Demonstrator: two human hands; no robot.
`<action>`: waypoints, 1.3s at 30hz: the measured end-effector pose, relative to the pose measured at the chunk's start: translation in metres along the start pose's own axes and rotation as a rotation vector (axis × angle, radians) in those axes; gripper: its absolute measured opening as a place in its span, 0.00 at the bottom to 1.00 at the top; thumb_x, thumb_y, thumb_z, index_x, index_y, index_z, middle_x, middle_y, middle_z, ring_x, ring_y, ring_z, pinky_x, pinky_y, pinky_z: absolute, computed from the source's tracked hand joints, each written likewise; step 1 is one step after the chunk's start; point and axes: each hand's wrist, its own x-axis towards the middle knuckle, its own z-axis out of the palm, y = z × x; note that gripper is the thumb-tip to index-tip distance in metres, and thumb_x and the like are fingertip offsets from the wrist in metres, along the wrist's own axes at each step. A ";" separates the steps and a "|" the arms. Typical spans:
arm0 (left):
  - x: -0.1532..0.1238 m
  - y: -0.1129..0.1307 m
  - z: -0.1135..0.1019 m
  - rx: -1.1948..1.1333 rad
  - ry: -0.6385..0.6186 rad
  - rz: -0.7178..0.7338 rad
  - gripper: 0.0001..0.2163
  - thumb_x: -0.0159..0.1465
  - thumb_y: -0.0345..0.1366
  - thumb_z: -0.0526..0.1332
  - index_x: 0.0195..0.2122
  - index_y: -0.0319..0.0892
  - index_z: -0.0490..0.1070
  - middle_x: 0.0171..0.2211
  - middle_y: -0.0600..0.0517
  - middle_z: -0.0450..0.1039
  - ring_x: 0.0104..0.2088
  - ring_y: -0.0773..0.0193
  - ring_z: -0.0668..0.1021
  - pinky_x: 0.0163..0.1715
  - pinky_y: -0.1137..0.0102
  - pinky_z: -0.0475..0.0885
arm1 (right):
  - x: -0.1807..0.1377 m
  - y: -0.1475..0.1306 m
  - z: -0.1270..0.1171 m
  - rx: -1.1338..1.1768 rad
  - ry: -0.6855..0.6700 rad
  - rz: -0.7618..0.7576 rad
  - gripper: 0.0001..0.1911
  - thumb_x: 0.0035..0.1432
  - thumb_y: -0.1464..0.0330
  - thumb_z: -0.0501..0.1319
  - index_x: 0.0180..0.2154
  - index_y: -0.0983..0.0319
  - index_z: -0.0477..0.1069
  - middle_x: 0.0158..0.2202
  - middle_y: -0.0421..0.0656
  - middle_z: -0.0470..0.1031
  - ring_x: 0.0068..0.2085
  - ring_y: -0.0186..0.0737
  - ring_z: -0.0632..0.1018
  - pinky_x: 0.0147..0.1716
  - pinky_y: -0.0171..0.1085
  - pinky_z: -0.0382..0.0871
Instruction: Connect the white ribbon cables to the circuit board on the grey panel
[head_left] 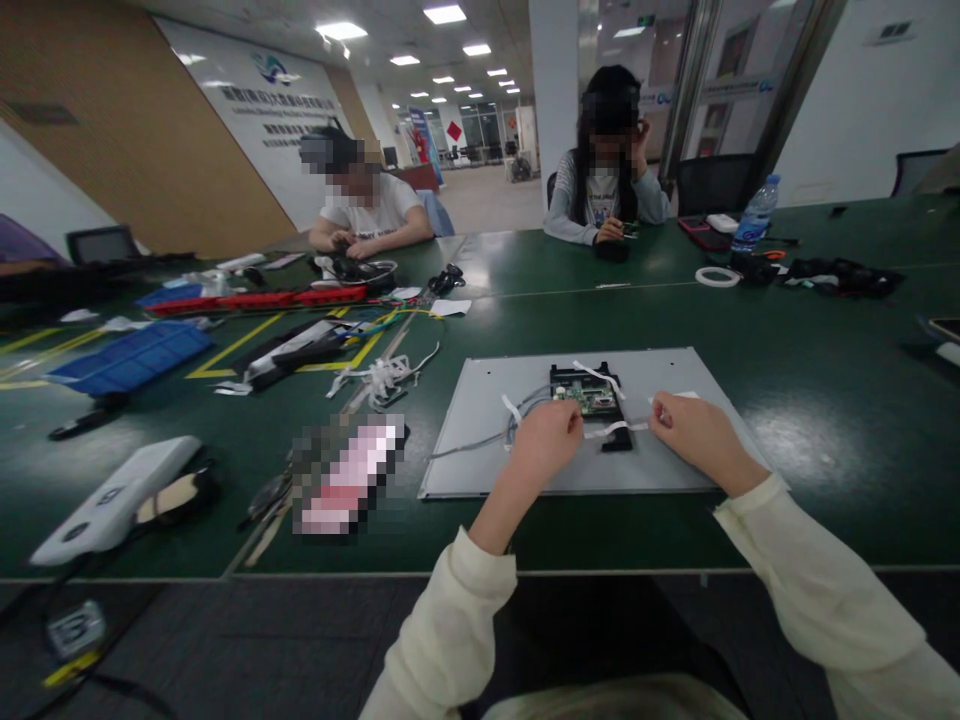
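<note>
Nearest to me, my cream sleeves (pixel 450 630) reach over the edge of the green table (pixel 847 510). In front of me lies a grey panel (pixel 660 475), flat on the table. My right hand (pixel 694 435) has thumb and forefinger pressed together, pinching one end of a white strip (pixel 616 430). My left hand (pixel 544 440) is curled at the other end; whether it grips the strip, I cannot tell. The strip crosses a black frame (pixel 619 441), and a green circuit board (pixel 596 401) sits within this frame, on the panel. To the left, farther, is a tangle of white strips (pixel 382 380). Beyond, two people sit across the table, and near one stands a water bottle (pixel 756 215).
</note>
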 end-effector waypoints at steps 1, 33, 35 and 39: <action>0.002 -0.010 -0.007 0.002 0.055 -0.047 0.08 0.65 0.33 0.52 0.37 0.42 0.70 0.34 0.48 0.75 0.36 0.60 0.77 0.36 0.69 0.69 | -0.001 0.002 0.001 0.021 0.014 0.003 0.06 0.59 0.64 0.55 0.32 0.59 0.67 0.26 0.39 0.72 0.28 0.36 0.70 0.25 0.34 0.48; 0.018 -0.112 -0.007 -0.758 0.316 -0.159 0.04 0.56 0.35 0.59 0.32 0.42 0.68 0.27 0.53 0.76 0.30 0.64 0.79 0.34 0.71 0.71 | 0.038 -0.115 -0.021 0.585 0.043 -0.357 0.25 0.61 0.64 0.54 0.59 0.64 0.60 0.57 0.51 0.66 0.58 0.46 0.66 0.57 0.45 0.59; 0.018 -0.113 -0.006 -0.747 0.322 -0.157 0.07 0.55 0.35 0.61 0.35 0.42 0.68 0.28 0.53 0.76 0.31 0.64 0.79 0.34 0.70 0.72 | 0.048 -0.126 -0.013 0.599 -0.020 -0.376 0.24 0.62 0.64 0.54 0.58 0.66 0.62 0.56 0.53 0.67 0.57 0.45 0.67 0.56 0.43 0.60; 0.016 -0.117 -0.003 -0.776 0.291 -0.151 0.15 0.52 0.34 0.64 0.41 0.42 0.69 0.29 0.53 0.77 0.32 0.63 0.79 0.37 0.68 0.73 | 0.059 -0.142 -0.001 0.484 -0.037 -0.433 0.19 0.63 0.72 0.49 0.54 0.68 0.66 0.54 0.53 0.70 0.55 0.43 0.69 0.55 0.40 0.60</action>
